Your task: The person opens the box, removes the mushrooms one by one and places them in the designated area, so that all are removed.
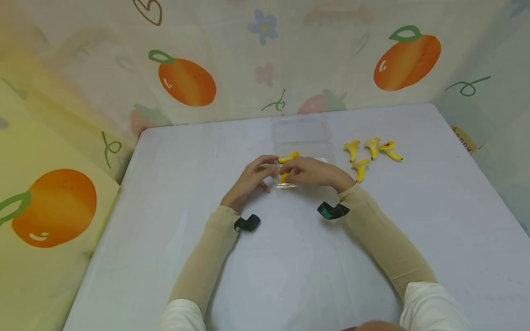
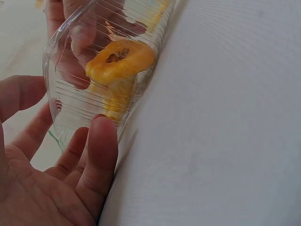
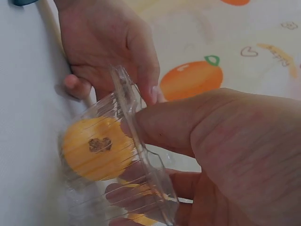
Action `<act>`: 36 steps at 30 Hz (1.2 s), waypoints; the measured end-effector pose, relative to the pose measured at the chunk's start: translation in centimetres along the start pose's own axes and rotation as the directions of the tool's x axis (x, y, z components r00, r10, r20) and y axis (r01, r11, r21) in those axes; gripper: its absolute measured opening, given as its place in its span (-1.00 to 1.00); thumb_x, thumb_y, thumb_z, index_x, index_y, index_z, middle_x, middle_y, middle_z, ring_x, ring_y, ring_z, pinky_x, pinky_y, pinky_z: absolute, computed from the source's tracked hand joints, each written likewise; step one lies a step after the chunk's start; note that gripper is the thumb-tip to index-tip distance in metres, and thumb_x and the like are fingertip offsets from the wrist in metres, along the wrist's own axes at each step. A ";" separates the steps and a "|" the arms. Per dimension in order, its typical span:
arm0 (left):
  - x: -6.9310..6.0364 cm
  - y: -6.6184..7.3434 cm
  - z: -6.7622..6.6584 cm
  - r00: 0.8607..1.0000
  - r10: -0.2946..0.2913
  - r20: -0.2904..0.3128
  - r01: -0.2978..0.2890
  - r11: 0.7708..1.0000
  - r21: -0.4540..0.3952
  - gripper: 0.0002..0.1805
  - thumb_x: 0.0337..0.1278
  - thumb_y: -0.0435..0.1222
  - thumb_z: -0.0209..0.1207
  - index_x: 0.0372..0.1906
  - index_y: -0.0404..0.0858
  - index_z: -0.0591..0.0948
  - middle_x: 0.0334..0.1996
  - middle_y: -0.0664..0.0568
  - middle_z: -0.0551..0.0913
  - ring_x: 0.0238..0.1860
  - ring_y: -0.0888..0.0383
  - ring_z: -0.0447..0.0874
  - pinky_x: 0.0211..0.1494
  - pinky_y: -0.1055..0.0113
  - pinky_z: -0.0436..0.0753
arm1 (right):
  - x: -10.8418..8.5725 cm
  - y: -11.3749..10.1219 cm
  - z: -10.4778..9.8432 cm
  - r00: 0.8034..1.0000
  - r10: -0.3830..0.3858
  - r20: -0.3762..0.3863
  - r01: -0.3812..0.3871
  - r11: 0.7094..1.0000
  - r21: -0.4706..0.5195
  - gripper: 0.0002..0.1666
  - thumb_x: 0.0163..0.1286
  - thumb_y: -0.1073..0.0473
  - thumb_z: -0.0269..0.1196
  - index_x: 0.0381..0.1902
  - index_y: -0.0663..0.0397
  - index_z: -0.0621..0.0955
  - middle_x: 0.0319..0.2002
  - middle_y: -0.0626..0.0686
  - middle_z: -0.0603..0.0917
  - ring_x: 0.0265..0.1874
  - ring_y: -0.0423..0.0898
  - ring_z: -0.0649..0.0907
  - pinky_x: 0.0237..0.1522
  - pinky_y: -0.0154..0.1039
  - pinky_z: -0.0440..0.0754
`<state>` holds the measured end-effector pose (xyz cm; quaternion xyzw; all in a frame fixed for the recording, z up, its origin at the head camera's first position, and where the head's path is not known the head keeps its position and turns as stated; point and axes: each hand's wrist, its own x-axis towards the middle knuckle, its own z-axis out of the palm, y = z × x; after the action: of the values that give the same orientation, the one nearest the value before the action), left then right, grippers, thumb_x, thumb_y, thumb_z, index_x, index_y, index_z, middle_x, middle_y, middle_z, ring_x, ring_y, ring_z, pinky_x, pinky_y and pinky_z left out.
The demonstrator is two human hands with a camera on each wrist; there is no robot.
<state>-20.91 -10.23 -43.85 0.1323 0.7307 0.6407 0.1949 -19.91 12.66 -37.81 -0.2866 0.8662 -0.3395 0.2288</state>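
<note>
A clear plastic box with its lid folded back holds a few yellow trumpet-shaped pieces; one lies across the back. My right hand reaches over the rim, and in the right wrist view its thumb and fingers lie around a yellow piece inside, partly hidden by ribbed plastic. My left hand is at the box's left side with fingers spread; in the left wrist view its thumb and index finger touch the outer wall, near another view of a yellow piece.
Several yellow pieces lie on the white table to the right of the box, one of them nearer than the others. A fruit-patterned curtain hangs behind the table and along its sides. Each wrist wears a dark camera mount.
</note>
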 end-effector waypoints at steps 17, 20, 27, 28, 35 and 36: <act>0.1 0.1 0.1 1.000 0.003 0.005 -0.003 1.000 -0.015 -0.52 0.38 -0.28 0.12 0.36 -0.17 0.48 0.33 -0.14 0.44 -0.05 0.11 0.58 -0.49 0.38 0.66 | 0.7 0.3 0.3 0.994 0.099 -0.055 -0.101 0.994 -0.037 -0.64 0.44 0.11 0.30 0.12 0.13 0.63 -0.30 0.05 0.67 -0.34 -0.08 0.56 -0.26 -0.29 0.52; 0.1 0.1 0.1 1.000 0.000 0.003 0.000 1.000 -0.011 -0.53 0.39 -0.28 0.12 0.36 -0.15 0.48 0.33 -0.13 0.44 -0.02 0.10 0.57 -0.49 0.38 0.66 | 0.7 0.2 0.3 0.992 0.116 -0.051 -0.118 0.992 -0.034 -0.62 0.44 0.11 0.29 0.14 0.14 0.61 -0.33 0.04 0.65 -0.38 -0.09 0.54 -0.31 -0.30 0.49; 0.0 0.2 0.2 1.000 -0.015 -0.003 0.015 1.000 -0.001 -0.52 0.39 -0.26 0.12 0.37 -0.11 0.48 0.32 -0.08 0.45 0.08 0.07 0.55 -0.48 0.38 0.65 | 0.6 0.2 0.2 0.986 0.167 -0.023 -0.168 0.985 -0.047 -0.56 0.47 0.06 0.23 0.21 0.13 0.57 -0.27 0.05 0.68 -0.33 -0.09 0.57 -0.25 -0.28 0.52; 0.0 0.2 0.2 1.000 -0.017 -0.004 0.017 1.000 -0.001 -0.52 0.39 -0.26 0.12 0.37 -0.11 0.48 0.32 -0.08 0.45 0.08 0.06 0.55 -0.48 0.38 0.65 | 0.5 0.2 0.2 0.984 0.176 -0.016 -0.177 0.983 -0.051 -0.56 0.48 0.04 0.23 0.21 0.12 0.58 -0.24 0.06 0.69 -0.30 -0.08 0.58 -0.22 -0.27 0.52; 0.0 0.2 0.2 1.000 -0.019 0.001 0.019 1.000 0.007 -0.51 0.39 -0.27 0.11 0.38 -0.13 0.47 0.34 -0.10 0.44 0.06 0.05 0.57 -0.48 0.39 0.66 | 0.3 0.3 0.2 0.978 0.208 0.018 -0.206 0.974 -0.089 -0.56 0.52 -0.07 0.15 0.19 0.04 0.61 -0.05 0.07 0.67 -0.12 -0.02 0.57 -0.05 -0.15 0.53; 0.0 0.2 0.2 1.000 -0.020 0.001 0.020 1.000 0.008 -0.51 0.39 -0.27 0.11 0.38 -0.13 0.47 0.34 -0.10 0.44 0.06 0.05 0.57 -0.48 0.39 0.66 | 0.2 0.4 0.2 0.978 0.209 0.020 -0.206 0.974 -0.092 -0.56 0.52 -0.07 0.14 0.19 0.04 0.61 -0.03 0.07 0.66 -0.11 -0.02 0.57 -0.04 -0.15 0.53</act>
<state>-20.86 -10.03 -43.69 0.1261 0.7346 0.6356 0.2011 -20.10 12.64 -38.25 -0.2095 0.9022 -0.2703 0.2626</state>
